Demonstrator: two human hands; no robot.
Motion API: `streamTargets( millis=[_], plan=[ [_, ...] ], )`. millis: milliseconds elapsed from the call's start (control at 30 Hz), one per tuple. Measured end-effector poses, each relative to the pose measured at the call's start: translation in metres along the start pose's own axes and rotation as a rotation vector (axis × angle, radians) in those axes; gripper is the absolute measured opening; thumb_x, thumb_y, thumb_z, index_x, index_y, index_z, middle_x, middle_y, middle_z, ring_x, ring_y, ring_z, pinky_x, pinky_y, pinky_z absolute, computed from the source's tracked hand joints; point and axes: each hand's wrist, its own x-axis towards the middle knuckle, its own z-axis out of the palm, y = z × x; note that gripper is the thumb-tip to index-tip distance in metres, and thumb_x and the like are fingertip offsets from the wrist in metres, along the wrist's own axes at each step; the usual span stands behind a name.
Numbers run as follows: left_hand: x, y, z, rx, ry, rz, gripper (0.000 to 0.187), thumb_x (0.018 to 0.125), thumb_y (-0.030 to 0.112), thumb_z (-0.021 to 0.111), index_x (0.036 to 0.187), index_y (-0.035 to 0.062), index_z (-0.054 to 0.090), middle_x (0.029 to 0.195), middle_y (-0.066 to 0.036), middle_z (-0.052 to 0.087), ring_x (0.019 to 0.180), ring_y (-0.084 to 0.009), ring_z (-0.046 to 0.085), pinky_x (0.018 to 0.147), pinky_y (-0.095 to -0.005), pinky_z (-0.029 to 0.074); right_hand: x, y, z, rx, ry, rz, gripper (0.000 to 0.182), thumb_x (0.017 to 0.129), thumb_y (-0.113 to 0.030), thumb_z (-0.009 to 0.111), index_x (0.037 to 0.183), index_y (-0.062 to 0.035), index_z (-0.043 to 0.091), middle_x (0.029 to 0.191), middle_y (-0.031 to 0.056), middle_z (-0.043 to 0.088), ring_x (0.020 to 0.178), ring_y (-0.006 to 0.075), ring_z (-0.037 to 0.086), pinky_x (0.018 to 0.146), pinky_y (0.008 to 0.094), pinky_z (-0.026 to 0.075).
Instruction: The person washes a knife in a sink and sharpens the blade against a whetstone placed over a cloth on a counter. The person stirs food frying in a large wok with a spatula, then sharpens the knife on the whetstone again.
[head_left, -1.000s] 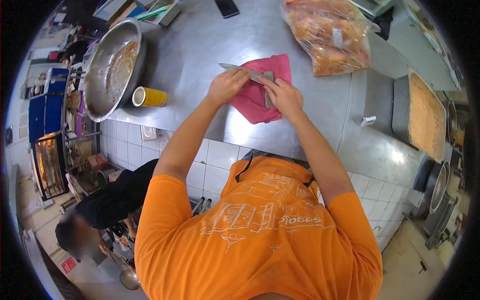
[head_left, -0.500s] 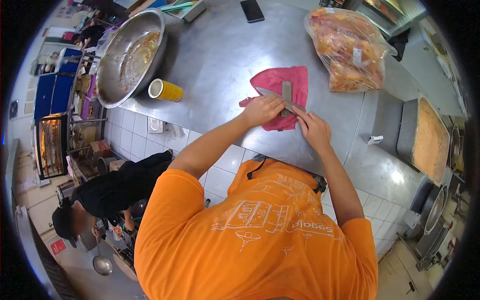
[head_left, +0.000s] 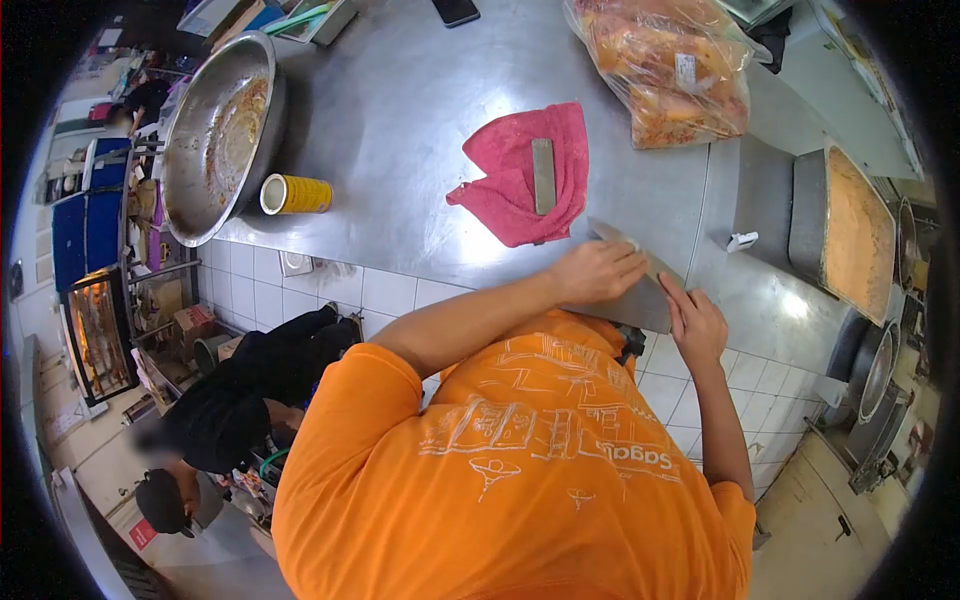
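My right hand (head_left: 697,322) is closed on the handle end of a knife (head_left: 640,252), near the front edge of the steel table. With its fingers together, my left hand (head_left: 600,270) touches the blade from the left side. The blade points up and to the left, away from my right hand. Behind and left of it, a grey sharpening stone (head_left: 543,177) lies on a crumpled red cloth (head_left: 490,140). Knife and stone are apart.
On the steel table (head_left: 390,130) are a large metal bowl (head_left: 265,130), a yellow can (head_left: 308,195), a phone (head_left: 456,10) and bagged meat (head_left: 670,70). A tray of orange-brown powder (head_left: 855,235) stands right. A person in black (head_left: 225,425) is at the lower left.
Both hands and the knife have moved right and toward my body, off the stone and cloth. The view has shifted, and the person in black has changed posture.
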Motion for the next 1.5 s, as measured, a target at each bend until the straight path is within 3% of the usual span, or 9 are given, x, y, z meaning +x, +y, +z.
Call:
streamTargets(
  millis=[67,167,233,333,400,567,667,1000,1500],
  plan=[
    [0.001,-0.009,-0.016,0.025,0.02,-0.038,0.03,0.082,0.018,0.065,0.109,0.0057,0.071,0.114,-0.006,0.073,0.107,-0.0226,0.07,0.088,-0.0352,0.06,0.018,-0.012,-0.001,0.014,0.05,-0.014,0.043,0.092,-0.023,0.073,0.132,-0.0369,0.072,0.075,0.0028,0.053,0.06,0.0235,0.056,0.057,0.037,0.049],
    [-0.025,-0.077,-0.041,0.132,-0.029,-0.089,0.031,0.081,0.017,0.066,0.11,0.0062,0.071,0.114,-0.006,0.073,0.108,-0.0221,0.07,0.087,-0.0353,0.06,0.09,-0.042,0.047,0.065,0.103,-0.067,0.044,0.091,-0.024,0.073,0.133,-0.0385,0.071,0.077,0.0029,0.055,0.062,0.0236,0.058,0.058,0.0367,0.05],
    [-0.04,-0.118,-0.058,0.219,-0.008,-0.098,0.035,0.084,0.015,0.064,0.117,0.0083,0.07,0.119,-0.004,0.072,0.104,-0.0209,0.071,0.079,-0.0348,0.061,0.135,-0.07,0.069,0.259,0.211,-0.11,0.043,0.092,-0.027,0.072,0.133,-0.0396,0.07,0.079,0.0025,0.057,0.064,0.0237,0.06,0.059,0.0375,0.051],
    [-0.056,-0.151,-0.074,0.38,-0.138,-0.131,0.034,0.084,0.015,0.064,0.117,0.0094,0.07,0.117,-0.001,0.071,0.107,-0.0198,0.07,0.078,-0.0336,0.061,0.173,-0.085,0.105,0.233,0.172,-0.167,0.042,0.094,-0.028,0.071,0.134,-0.0402,0.069,0.081,0.0026,0.059,0.066,0.0252,0.063,0.061,0.0395,0.053],
    [-0.063,-0.164,-0.082,0.418,-0.157,-0.188,0.034,0.084,0.016,0.064,0.117,0.0103,0.07,0.116,0.0,0.07,0.108,-0.0192,0.07,0.078,-0.0334,0.061,0.188,-0.093,0.114,0.273,0.111,-0.157,0.038,0.095,-0.028,0.07,0.132,-0.0387,0.069,0.082,0.0045,0.062,0.068,0.0287,0.065,0.062,0.0427,0.053],
    [-0.078,-0.171,-0.084,0.451,-0.189,-0.247,0.032,0.086,0.016,0.062,0.117,0.0111,0.07,0.112,0.001,0.07,0.107,-0.0181,0.07,0.077,-0.0326,0.062,0.2,-0.105,0.123,0.242,0.075,-0.179,0.04,0.095,-0.03,0.069,0.133,-0.0415,0.068,0.08,0.0012,0.059,0.067,0.0241,0.064,0.061,0.0383,0.055],
    [-0.082,-0.173,-0.076,0.47,-0.128,-0.206,0.029,0.084,0.016,0.065,0.112,0.0093,0.071,0.106,0.0,0.07,0.096,-0.0174,0.071,0.071,-0.0308,0.062,0.203,-0.102,0.122,0.257,0.054,-0.191,0.038,0.095,-0.031,0.069,0.132,-0.0405,0.069,0.08,0.001,0.059,0.068,0.0243,0.064,0.061,0.0392,0.054],
    [-0.076,-0.129,-0.059,0.337,-0.241,-0.217,0.039,0.086,0.015,0.062,0.123,0.0044,0.067,0.113,-0.005,0.071,0.099,-0.0194,0.072,0.072,-0.0317,0.062,0.16,-0.077,0.095,0.323,0.047,-0.216,0.035,0.097,-0.027,0.068,0.131,-0.0331,0.071,0.079,0.0064,0.058,0.068,0.0272,0.061,0.063,0.0407,0.051],
    [-0.041,-0.004,-0.025,0.028,-0.225,-0.13,0.03,0.084,0.017,0.063,0.11,0.0051,0.071,0.106,-0.005,0.073,0.097,-0.0189,0.072,0.075,-0.0323,0.061,0.017,-0.039,0.016,0.23,-0.23,0.017,0.039,0.098,-0.025,0.066,0.135,-0.0379,0.067,0.084,0.0066,0.063,0.072,0.0308,0.065,0.064,0.0443,0.053]
  ],
)
